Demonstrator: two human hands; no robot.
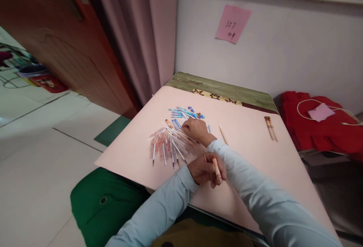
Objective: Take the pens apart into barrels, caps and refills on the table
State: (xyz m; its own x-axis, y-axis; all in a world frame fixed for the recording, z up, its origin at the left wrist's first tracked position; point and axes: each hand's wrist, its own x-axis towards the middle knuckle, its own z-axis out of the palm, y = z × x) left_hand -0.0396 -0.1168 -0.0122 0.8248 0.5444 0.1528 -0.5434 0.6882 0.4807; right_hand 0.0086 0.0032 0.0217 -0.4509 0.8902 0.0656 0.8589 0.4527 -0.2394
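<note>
My left hand (206,168), near the table's front edge, is closed around a short orange-brown pen barrel (217,170). Stretched across to the pile, my right hand (196,130) has its fingers curled down by the blue pen barrels (176,123); whatever they grip is hidden. Below it lies a heap of clear, pink-printed pen tubes (162,145) mixed with white refills (178,150) with dark tips. Beyond are blue and turquoise barrels (177,114) and small dark-blue pieces (190,109). A slim beige pen part (223,135) lies right of my right hand.
Two brown-topped pens (271,128) lie side by side on the table's pale cover (249,156). Right of the table are red cloth (295,126) and a white cable (301,105). A green stool or seat (113,198) stands front left, a wooden door (76,46) behind.
</note>
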